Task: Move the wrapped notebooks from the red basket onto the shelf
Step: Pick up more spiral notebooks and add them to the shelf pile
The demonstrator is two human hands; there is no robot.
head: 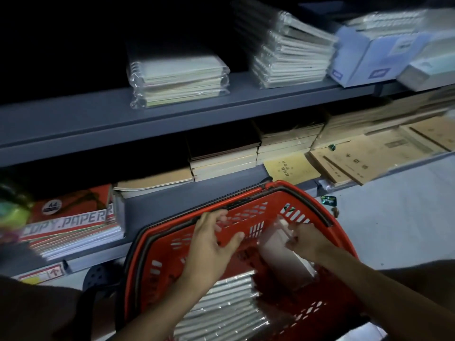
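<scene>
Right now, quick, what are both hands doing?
Left hand: open, fingers spread over the red basket, holding nothing.
Right hand: gripping a wrapped notebook lifted inside the basket.

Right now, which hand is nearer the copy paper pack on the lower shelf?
Left. The left hand is over the red basket, nearer the copy paper pack; the right hand grips a wrapped notebook farther right.

Light: dim overall, upper left nearly black
Brightest: pale floor (394, 217) at right
Glare: glints on plastic-wrapped stacks (177, 77)
Blur: right-edge boxes (364, 52) smeared, perhaps by head motion
Edges: shelf (98, 124) lines bow, wide-angle
</scene>
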